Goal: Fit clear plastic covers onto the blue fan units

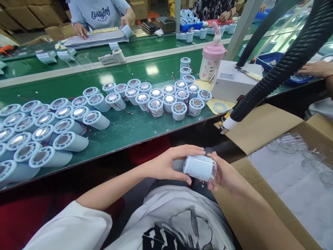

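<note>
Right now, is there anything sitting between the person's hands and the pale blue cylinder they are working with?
Nothing visible does. The left hand and the right hand already hold the pale blue cylinder directly, one at each end, over the lap. The black hose hangs above, apart from them.

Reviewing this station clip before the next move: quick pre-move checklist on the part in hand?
1. Both hands on the pale blue cylinder: ok, left hand and right hand grip it.
2. Clear cap end seated: cannot tell.
3. Cylinder clear of the belt: ok, held over the lap.
4. Cardboard box open beside the right hand: ok.
5. Black hose nozzle clear of the hands: ok.
</note>
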Tool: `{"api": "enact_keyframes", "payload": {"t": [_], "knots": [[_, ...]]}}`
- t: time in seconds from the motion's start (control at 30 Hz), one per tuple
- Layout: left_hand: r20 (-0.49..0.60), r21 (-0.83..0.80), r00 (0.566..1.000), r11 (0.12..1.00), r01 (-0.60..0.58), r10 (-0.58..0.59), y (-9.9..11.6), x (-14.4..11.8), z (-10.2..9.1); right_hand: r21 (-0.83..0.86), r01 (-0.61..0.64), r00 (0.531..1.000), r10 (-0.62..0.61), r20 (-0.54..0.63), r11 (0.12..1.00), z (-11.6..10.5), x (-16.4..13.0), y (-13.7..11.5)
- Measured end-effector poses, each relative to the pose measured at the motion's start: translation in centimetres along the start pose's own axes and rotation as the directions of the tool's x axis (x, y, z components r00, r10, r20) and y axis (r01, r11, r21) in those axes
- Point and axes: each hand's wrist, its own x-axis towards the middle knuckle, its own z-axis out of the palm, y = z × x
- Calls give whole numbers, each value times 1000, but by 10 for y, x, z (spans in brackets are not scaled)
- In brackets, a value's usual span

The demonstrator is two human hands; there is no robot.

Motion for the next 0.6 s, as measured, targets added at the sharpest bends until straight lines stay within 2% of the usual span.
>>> {"api": "enact_keyframes", "payload": {"t": [0.17, 0.27, 0.33, 0.4, 0.43, 0.47, 0.5, 0.53, 0.57, 0.6], "knots": [[-3, -104, 997, 992, 75, -76, 2, -1, 3, 43, -146, 989, 144, 41, 988, 2, -2, -3], [-29, -119, 989, 982, 144, -148, 4, -2, 6, 42, -173, 983, 169, 75, 984, 2, -2, 0], [-49, -136, 976, 969, 204, -213, 7, -3, 7, -10, -92, 992, 92, 89, 996, -1, -2, 5], [-62, -166, 958, 950, 266, -279, 10, -3, 7, -99, 141, 988, -134, 73, 985, -6, -2, 11], [-64, -183, 949, 939, 293, -309, 11, -3, 7, -175, 298, 954, -293, 57, 938, -9, -3, 13], [-56, -202, 940, 926, 319, -336, 12, -3, 7, -284, 450, 889, -454, 54, 847, -13, -4, 14], [-42, -223, 932, 912, 343, -361, 13, -3, 6, -410, 573, 799, -596, 86, 710, -16, -6, 15], [-25, -243, 923, 898, 366, -384, 14, -3, 6, -527, 655, 702, -695, 157, 542, -19, -7, 16], [-7, -260, 915, 884, 389, -405, 14, -3, 6, -611, 697, 620, -744, 251, 375, -21, -9, 16], [10, -270, 907, 872, 408, -421, 14, -3, 5, -658, 710, 570, -752, 330, 250, -22, -10, 15]]}}
